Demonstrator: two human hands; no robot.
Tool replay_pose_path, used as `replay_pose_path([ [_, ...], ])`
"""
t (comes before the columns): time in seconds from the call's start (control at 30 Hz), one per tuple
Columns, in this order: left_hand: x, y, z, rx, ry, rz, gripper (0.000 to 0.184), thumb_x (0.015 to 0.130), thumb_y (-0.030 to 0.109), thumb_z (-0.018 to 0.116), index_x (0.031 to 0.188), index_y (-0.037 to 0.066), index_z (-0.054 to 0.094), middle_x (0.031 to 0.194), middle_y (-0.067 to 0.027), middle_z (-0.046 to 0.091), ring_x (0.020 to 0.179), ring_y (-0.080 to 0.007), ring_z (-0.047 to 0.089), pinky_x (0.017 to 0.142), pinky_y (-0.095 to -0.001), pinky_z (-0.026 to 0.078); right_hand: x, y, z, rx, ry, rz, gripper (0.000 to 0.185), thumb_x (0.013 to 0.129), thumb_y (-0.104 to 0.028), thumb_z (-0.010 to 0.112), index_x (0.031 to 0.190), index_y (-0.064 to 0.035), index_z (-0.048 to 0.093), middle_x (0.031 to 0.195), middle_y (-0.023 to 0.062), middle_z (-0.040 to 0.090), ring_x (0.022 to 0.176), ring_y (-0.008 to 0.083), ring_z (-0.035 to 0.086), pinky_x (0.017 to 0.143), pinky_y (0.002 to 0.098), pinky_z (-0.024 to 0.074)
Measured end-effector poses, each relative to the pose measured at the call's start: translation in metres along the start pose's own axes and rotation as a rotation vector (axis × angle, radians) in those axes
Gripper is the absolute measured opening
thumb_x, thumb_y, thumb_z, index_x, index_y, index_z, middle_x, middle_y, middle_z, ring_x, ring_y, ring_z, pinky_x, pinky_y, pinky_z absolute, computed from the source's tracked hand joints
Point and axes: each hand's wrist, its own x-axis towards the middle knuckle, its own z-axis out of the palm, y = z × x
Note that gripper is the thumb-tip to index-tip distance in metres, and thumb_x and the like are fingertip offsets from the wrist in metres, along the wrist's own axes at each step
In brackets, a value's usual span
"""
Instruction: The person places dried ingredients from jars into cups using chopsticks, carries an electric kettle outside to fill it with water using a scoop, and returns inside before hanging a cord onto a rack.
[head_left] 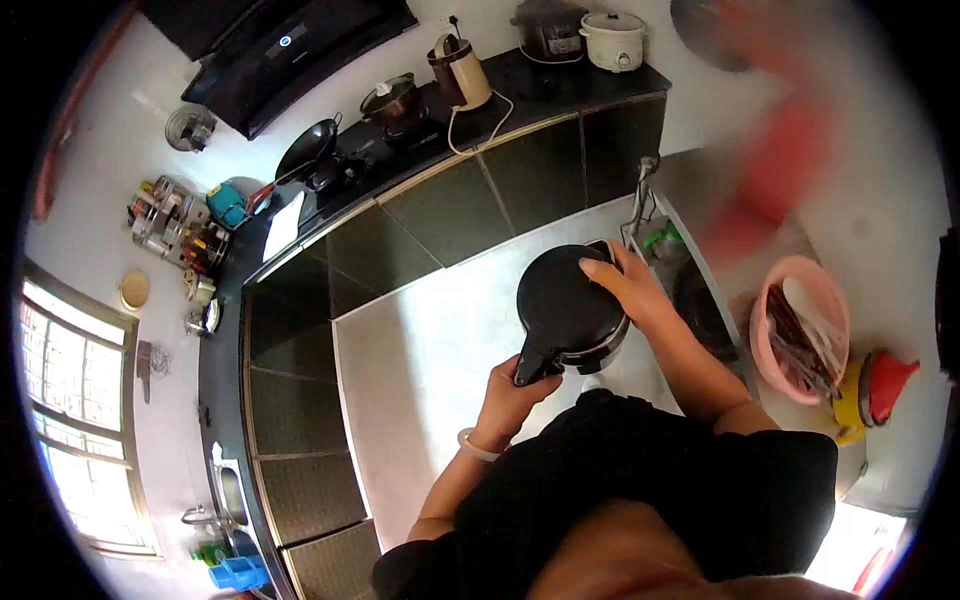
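Held in front of my body is a black round-lidded vessel with a stubby black handle and a glint of metal under its rim. Its exact kind I cannot make out. My left hand, with a pale bangle at the wrist, is closed around the handle at the lower left. On the opposite side, my right hand grips the edge, its thumb lying over the top of the lid. The underside of the vessel is mostly hidden.
Along the far counter stand a rice cooker, a brown-and-cream kettle, a lidded pot and a wok. To my right are a pink basket of utensils and a steel-edged unit. A sink lies left.
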Motion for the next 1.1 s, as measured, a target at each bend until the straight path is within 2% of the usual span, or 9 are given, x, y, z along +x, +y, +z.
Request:
replay_pose_path([
  [0.07,0.043,0.014,-0.002,-0.009,-0.01,0.006,0.017,0.07,0.008,0.07,0.084,0.0,0.062,0.07,0.0021,0.057,0.063,-0.0051,0.047,0.059,-0.02,0.039,0.048,0.001,-0.012,-0.03,-0.017,-0.004,0.042,0.078,-0.029,0.06,0.107,0.0005,0.051,0.093,0.007,0.057,0.084,0.0132,0.052,0.075,0.0257,0.0423],
  [0.17,0.107,0.036,-0.006,-0.008,0.001,0.049,0.019,0.07,0.01,0.069,0.084,0.0,0.062,0.071,0.0014,0.058,0.063,-0.0061,0.049,0.058,-0.0212,0.04,0.108,-0.019,-0.021,0.008,-0.01,0.036,0.058,0.073,-0.043,0.064,0.109,0.0009,0.052,0.097,0.014,0.059,0.088,0.0202,0.055,0.08,0.0293,0.0423],
  [0.4,0.256,0.09,-0.039,0.105,-0.104,0.06,0.019,0.07,0.012,0.07,0.083,0.0,0.06,0.069,0.0005,0.056,0.061,-0.006,0.049,0.055,-0.0211,0.04,0.253,-0.025,-0.038,0.128,0.061,0.0,0.055,0.074,-0.037,0.065,0.113,0.0007,0.051,0.101,0.0108,0.057,0.091,0.0188,0.053,0.083,0.029,0.0408],
  [0.43,0.282,0.088,-0.044,0.077,-0.121,0.126,0.02,0.07,0.013,0.07,0.082,0.0,0.06,0.067,0.0006,0.055,0.06,-0.0059,0.048,0.053,-0.0212,0.039,0.269,-0.032,-0.039,0.145,0.086,0.008,0.056,0.074,-0.036,0.065,0.114,0.0006,0.051,0.101,0.0106,0.057,0.092,0.0187,0.053,0.083,0.0291,0.0406],
  [0.47,0.306,0.089,-0.052,0.079,-0.167,0.115,0.021,0.071,0.01,0.07,0.088,0.0,0.061,0.075,-0.0022,0.06,0.065,-0.0073,0.051,0.059,-0.0222,0.041,0.287,-0.037,-0.038,0.157,0.108,0.015,0.056,0.075,-0.036,0.065,0.114,0.0005,0.05,0.101,0.0105,0.057,0.092,0.0186,0.053,0.083,0.0292,0.0405],
  [0.73,0.469,0.174,-0.098,0.266,-0.338,0.253,0.028,0.07,0.019,0.073,0.086,0.0,0.059,0.066,0.0027,0.05,0.061,-0.0066,0.043,0.054,-0.0234,0.036,0.424,-0.08,-0.034,0.172,0.235,-0.111,0.048,0.079,-0.031,0.06,0.114,0.0004,0.051,0.103,0.009,0.057,0.092,0.0165,0.053,0.083,0.0288,0.0407],
  [0.77,0.48,0.188,-0.1,0.253,-0.368,0.196,0.028,0.071,0.018,0.073,0.086,0.0,0.059,0.067,0.002,0.052,0.063,-0.0067,0.045,0.056,-0.0225,0.038,0.439,-0.08,-0.037,0.167,0.253,-0.096,0.048,0.079,-0.032,0.06,0.114,0.0002,0.051,0.103,0.0086,0.057,0.092,0.0162,0.053,0.083,0.0286,0.0406],
  [0.87,0.531,0.19,-0.101,0.107,-0.382,0.234,0.027,0.072,0.017,0.072,0.088,0.0,0.06,0.07,0.0007,0.056,0.065,-0.0067,0.048,0.059,-0.0221,0.04,0.491,-0.083,-0.047,0.155,0.283,-0.078,0.047,0.079,-0.032,0.059,0.113,-0.0005,0.052,0.103,0.0075,0.058,0.091,0.0154,0.053,0.082,0.0279,0.0407],
  [1.1,0.637,0.213,-0.094,0.1,-0.299,0.2,0.028,0.072,0.016,0.073,0.091,-0.001,0.06,0.074,-0.0004,0.06,0.066,-0.0064,0.05,0.06,-0.0219,0.042,0.621,-0.08,-0.077,0.118,0.195,-0.008,0.049,0.077,-0.031,0.06,0.114,-0.0008,0.052,0.102,0.0077,0.058,0.091,0.016,0.055,0.081,0.0276,0.0413],
])
